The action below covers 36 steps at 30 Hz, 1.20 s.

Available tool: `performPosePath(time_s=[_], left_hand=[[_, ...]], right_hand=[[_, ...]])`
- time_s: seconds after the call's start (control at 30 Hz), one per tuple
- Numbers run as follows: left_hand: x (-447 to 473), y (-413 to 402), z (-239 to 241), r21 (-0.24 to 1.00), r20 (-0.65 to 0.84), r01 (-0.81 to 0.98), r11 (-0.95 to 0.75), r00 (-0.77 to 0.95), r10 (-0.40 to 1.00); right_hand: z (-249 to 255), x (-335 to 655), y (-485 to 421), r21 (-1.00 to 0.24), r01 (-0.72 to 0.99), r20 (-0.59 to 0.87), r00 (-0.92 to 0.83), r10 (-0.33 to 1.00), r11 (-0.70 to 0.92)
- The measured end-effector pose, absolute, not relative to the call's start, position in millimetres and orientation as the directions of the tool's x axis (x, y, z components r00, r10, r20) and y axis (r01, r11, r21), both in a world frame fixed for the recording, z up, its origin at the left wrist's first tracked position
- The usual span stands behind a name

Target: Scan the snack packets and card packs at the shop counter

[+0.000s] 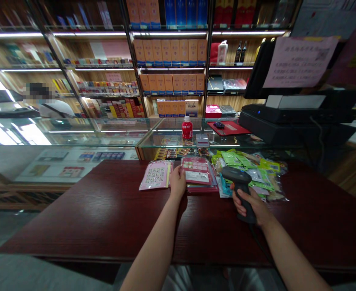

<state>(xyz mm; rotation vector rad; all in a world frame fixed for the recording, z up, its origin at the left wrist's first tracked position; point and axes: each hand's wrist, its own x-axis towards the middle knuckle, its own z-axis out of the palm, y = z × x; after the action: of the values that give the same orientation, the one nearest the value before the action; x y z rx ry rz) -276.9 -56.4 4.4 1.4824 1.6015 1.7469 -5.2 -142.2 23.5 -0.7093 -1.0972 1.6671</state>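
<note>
In the head view my right hand (253, 204) is wrapped round the handle of a black barcode scanner (236, 174), its head pointing left. My left hand (178, 184) grips the left edge of a red flat packet (196, 169), thumb on top. That packet has a white label with a barcode and lies on a small stack of similar packets. Just left of my left hand lies a pink packet (155, 176) in clear wrap. Behind the scanner is a pile of green and clear plastic packets (264, 173), partly covered by it.
The dark red wooden table (105, 214) meets a glass display counter (147, 137). A red bottle (187, 128) stands on the glass. A monitor (258, 70) and black till (272, 127) stand at right. A person (55, 109) is at far left.
</note>
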Motion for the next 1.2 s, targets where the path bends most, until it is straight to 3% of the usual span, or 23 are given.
performPosePath(time_s=[0.13, 0.3, 0.63, 1.2], left_hand=[[-274, -66, 5, 0.735, 0.482, 0.651, -0.19, -0.304, 0.821], [-269, -70, 3, 0.608, 0.501, 0.736, -0.297, -0.066, 0.863], [-270, -71, -1, 0.607, 0.521, 0.71, -0.357, -0.017, 0.854], [-270, -78, 16, 0.598, 0.585, 0.729, -0.332, -0.114, 0.803]], right_hand=[[24, -5, -142, -0.903, -0.414, 0.039, -0.348, 0.937, -0.116], [25, -5, -143, -0.904, -0.411, 0.036, -0.346, 0.938, -0.117], [25, -6, -142, -0.905, -0.409, 0.032, -0.34, 0.94, -0.116], [20, -3, -140, -0.905, -0.41, 0.04, -0.338, 0.94, -0.109]])
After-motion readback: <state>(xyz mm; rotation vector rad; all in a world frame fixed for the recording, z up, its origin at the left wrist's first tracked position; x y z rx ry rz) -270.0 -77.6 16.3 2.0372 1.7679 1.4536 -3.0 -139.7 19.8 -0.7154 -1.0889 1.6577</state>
